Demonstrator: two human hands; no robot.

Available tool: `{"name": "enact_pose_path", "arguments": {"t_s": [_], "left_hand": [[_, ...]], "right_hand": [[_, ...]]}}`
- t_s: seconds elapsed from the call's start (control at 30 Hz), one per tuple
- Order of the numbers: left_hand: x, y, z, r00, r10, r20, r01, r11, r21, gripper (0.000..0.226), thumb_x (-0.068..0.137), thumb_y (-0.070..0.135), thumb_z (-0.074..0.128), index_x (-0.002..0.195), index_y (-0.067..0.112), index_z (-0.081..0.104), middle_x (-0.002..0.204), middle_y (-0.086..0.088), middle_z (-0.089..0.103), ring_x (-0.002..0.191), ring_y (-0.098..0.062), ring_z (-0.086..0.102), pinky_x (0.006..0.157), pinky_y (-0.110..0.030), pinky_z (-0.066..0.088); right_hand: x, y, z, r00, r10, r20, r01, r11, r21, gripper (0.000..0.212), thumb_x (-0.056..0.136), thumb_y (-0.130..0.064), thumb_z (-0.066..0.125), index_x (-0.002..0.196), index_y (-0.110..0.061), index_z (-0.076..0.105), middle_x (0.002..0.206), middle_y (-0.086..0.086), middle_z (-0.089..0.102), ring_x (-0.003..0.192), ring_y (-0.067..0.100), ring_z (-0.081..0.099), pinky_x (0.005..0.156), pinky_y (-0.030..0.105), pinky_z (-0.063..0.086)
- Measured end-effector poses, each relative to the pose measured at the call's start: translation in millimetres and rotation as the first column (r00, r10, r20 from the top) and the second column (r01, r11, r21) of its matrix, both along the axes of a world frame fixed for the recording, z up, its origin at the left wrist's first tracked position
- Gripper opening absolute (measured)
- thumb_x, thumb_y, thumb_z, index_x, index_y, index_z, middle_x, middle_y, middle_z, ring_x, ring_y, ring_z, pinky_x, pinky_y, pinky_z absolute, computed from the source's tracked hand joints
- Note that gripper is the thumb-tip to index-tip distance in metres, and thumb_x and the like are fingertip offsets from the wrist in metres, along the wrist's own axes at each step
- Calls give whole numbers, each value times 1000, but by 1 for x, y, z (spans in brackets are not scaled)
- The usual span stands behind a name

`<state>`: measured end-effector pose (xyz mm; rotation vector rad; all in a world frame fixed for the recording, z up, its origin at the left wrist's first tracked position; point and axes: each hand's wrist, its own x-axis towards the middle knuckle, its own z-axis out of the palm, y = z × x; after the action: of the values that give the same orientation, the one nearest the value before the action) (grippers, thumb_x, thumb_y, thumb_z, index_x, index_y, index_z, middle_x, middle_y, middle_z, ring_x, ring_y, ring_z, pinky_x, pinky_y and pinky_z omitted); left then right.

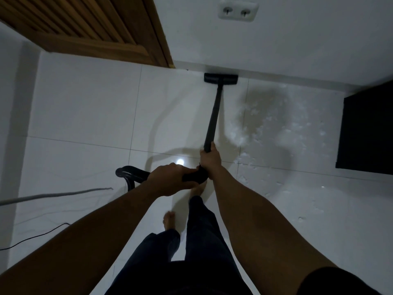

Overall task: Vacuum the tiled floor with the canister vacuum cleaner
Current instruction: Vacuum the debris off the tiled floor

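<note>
Left hand (pixel 170 179) gripping handle (pixel 194 176), right hand (pixel 210 159) gripping black wand (pixel 213 116), floor head (pixel 221 78) at wall (pixel 297 50)

A: What sort of place is shown?
B: A room in a home is suggested.
A: By what is that shown?
B: By a glossy tiled floor (pixel 80 107), a slatted wooden door (pixel 89 24) and a double socket (pixel 237 10) mounted on a white wall (pixel 308 39).
</note>
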<state>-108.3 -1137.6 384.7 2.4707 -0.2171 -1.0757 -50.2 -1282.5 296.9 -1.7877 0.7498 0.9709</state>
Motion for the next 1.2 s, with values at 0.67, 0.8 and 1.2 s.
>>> {"name": "enact_pose_path", "arguments": {"t_s": [0.67, 0.8, 1.2], "left_hand": [[-235, 42, 20, 995, -97, -24, 92, 982, -163, 47, 84, 68, 57, 128, 51, 56, 64, 16, 53, 61, -1, 52, 63, -24, 41], [-288, 50, 29, 987, -160, -10, 156, 975, -156, 49, 84, 69, 56, 129, 50, 55, 71, 14, 58, 67, -6, 57, 69, -29, 48], [-403, 20, 41, 941, -337, 36, 338, 929, -152, 56, 82, 75, 52, 131, 50, 52, 76, 14, 60, 68, -6, 58, 69, -30, 50]], "right_hand": [[-265, 21, -39, 990, -36, 138, 59, 985, -163, 80, 79, -66, 37, 144, -21, 47, 133, 9, 64, 103, 31, 69, 93, 49, 59], [-326, 30, -13, 986, -45, 164, 77, 978, -193, 85, 80, -70, 31, 144, -17, 47, 139, 12, 60, 106, 32, 68, 94, 47, 57], [-465, -4, 65, 957, -207, 204, 243, 954, -175, 64, 105, -26, 50, 163, -25, 25, 112, 9, 64, 75, 13, 56, 57, 24, 41]]}}
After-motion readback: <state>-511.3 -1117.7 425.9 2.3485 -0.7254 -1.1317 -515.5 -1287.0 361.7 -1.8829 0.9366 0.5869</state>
